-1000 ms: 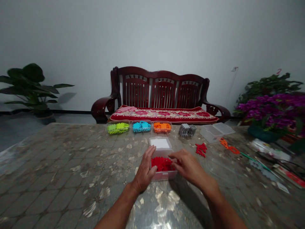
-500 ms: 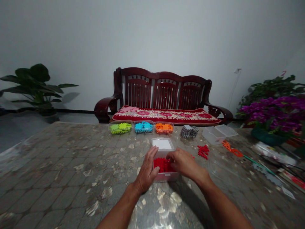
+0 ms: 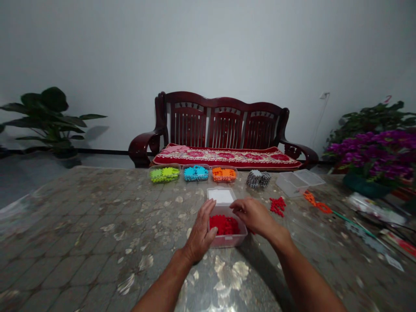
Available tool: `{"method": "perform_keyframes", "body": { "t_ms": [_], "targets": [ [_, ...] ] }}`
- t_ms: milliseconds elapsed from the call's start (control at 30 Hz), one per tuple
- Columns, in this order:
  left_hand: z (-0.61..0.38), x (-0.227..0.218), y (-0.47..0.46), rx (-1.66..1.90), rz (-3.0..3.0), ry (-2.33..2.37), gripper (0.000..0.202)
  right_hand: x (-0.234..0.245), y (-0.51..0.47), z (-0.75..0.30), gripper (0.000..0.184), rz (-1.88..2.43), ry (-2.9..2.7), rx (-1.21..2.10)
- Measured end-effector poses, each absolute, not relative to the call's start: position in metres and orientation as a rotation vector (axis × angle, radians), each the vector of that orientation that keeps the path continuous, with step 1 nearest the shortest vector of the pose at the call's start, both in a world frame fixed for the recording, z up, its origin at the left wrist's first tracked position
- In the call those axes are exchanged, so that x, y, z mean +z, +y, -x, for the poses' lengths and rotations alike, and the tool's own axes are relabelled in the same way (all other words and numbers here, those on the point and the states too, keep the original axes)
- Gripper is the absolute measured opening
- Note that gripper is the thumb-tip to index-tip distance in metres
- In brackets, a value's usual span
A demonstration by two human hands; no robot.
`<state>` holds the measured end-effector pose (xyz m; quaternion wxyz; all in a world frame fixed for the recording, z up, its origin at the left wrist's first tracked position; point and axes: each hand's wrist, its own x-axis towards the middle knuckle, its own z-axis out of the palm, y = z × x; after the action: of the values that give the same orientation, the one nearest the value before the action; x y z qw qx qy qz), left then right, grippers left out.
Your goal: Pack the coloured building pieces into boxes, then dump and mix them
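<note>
The plastic box (image 3: 227,241) of red toothed pieces (image 3: 222,225) stands on the surface (image 3: 107,255), in front of the person and between the two hands. Its lid (image 3: 221,196) lies open at the far side. The left hand (image 3: 200,234) is against the left wall of the box; its thumb is spread away from the fingers and reaches over the near left corner. The right hand (image 3: 255,216) is bent above the right rim, with thumb and forefinger near each other; whether they pinch a piece, I cannot tell.

In my judgement, the box could slide or tip if the right hand presses on its rim more strongly than the left hand supports it. The red pieces seem heaped close to the rim, so a careless stir may push one over the edge. If the right knuckles swing forward, they could knock the lid. A loose red pile (image 3: 277,206) lies near the right wrist, and a wide sweep of this arm might scatter it.
</note>
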<state>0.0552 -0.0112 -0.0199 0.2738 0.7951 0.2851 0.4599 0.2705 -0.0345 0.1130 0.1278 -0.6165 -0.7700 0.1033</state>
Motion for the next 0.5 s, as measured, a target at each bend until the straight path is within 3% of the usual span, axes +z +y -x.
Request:
{"method": "perform_keyframes", "body": {
  "t_ms": [267, 500],
  "targets": [
    [-0.055, -0.021, -0.01, 1.237, -2.154, 0.758, 0.063, 0.1, -0.047, -0.329, 0.035, 1.985, -1.785, 0.184],
    [-0.055, -0.023, -0.01, 1.252, -2.153, 0.752, 0.063, 0.085, -0.062, -0.34, 0.047, 2.199, -1.785, 0.143]
  ]
}}
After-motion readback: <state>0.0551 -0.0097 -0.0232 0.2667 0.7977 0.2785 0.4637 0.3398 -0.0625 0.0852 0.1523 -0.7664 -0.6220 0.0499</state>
